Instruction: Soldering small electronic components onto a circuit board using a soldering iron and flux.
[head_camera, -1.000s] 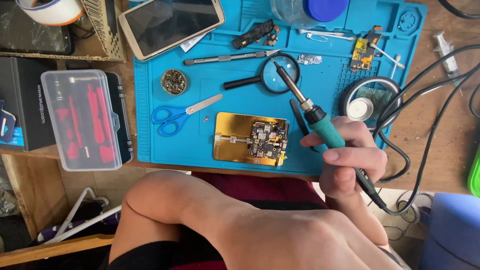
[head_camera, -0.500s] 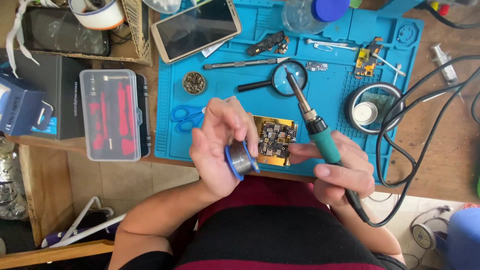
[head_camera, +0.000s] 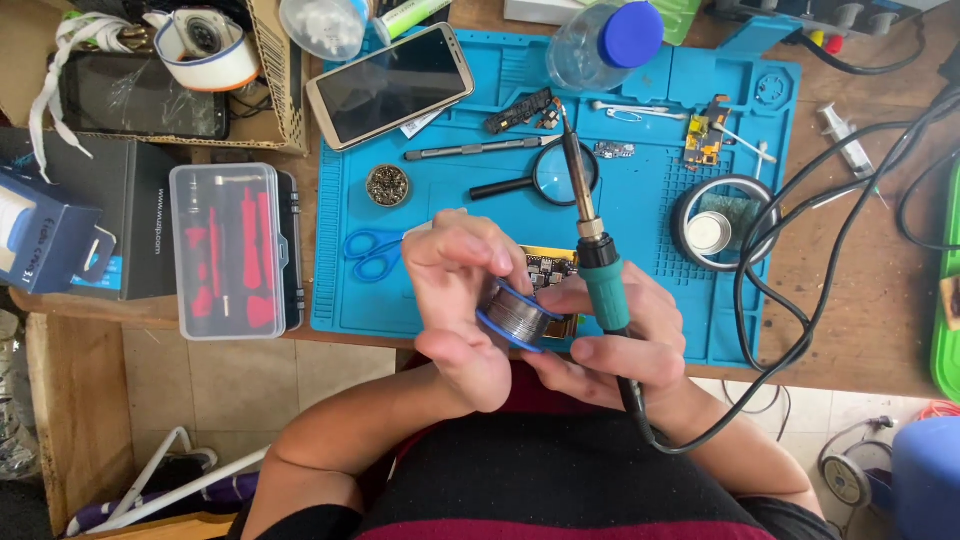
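Fingers: left hand (head_camera: 455, 300) curled round solder spool (head_camera: 512, 315) — right hand (head_camera: 615, 335) pinching spool, gripping soldering iron (head_camera: 590, 240)
Below: circuit board (head_camera: 548, 268) on blue mat (head_camera: 650, 220)

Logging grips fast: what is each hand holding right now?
Left hand: closed on the solder spool.
Right hand: closed on the soldering iron, fingers touching the spool.

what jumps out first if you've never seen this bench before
The eye lands on the two hands at the near edge of the bright blue work mat: the left hand grips a blue-rimmed solder spool, while the right hand holds a green-handled soldering iron, tip pointing away. Behind them lie a magnifying glass mid-mat and a smartphone at the far left corner.
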